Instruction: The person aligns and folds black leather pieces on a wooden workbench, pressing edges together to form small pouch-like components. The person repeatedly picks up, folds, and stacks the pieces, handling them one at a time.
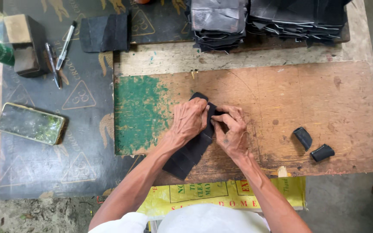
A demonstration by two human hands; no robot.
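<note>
Near the middle of a worn wooden board [281, 103] lying on the surface, a person is pressing a strip of black leather-like material [186, 157], which is running from the board's centre toward its near edge. The left hand [189, 119] is lying flat and closed down on the strip's far end, while the right hand [232, 131] is pinching a folded edge of it between thumb and fingertips. The strip is looking thin, light and limp, bending without springing back, so it is probably best taken by an edge or fold while a palm is pinning the rest. Two small rolled black pieces [303, 138] [322, 152] are lying near the board's right near corner. Stacks of cut black pieces [219, 23] are sitting along the far edge, and a phone [30, 123], pens [65, 45] and a block [24, 43] are resting on a dark mat [87, 142] at the left.
</note>
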